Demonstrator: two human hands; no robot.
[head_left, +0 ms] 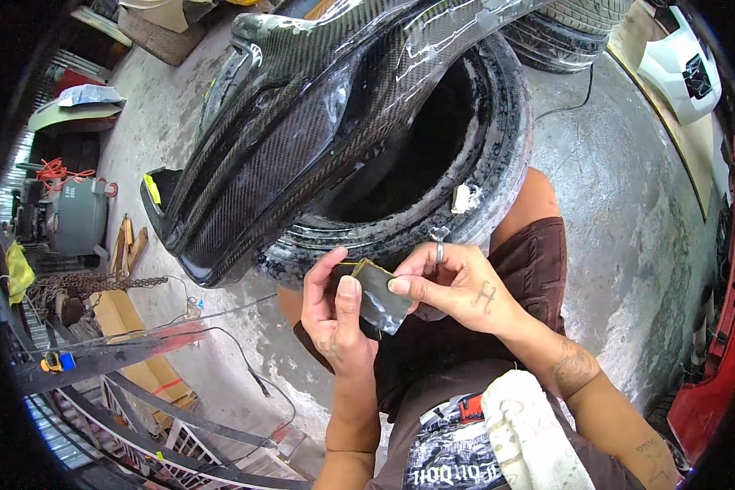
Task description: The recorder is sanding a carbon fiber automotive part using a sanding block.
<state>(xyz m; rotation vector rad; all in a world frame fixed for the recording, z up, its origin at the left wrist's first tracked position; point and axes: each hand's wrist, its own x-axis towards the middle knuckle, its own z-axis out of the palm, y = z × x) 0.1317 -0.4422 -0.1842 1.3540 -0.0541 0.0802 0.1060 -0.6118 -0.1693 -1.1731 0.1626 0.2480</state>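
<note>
Between both hands, low in the middle of the view, is a small dark grey folded sheet (376, 304) with a yellowish edge and pale smudges, possibly sandpaper. My left hand (335, 310) grips its left side, thumb on its face. My right hand (449, 290), with a ring on one finger, pinches its upper right. Just beyond them a black carbon-fibre body part (286, 155) rests on a worn tire (506, 139), with a small whitish block (465, 198) on the tire.
More tires (563, 41) stand at upper right, beside a white panel (674, 65) and red bodywork (714, 367). At left are a grey compressor tank (77, 220), cardboard (126, 327), chains (98, 284), cables and a black metal frame (155, 441) over the concrete floor.
</note>
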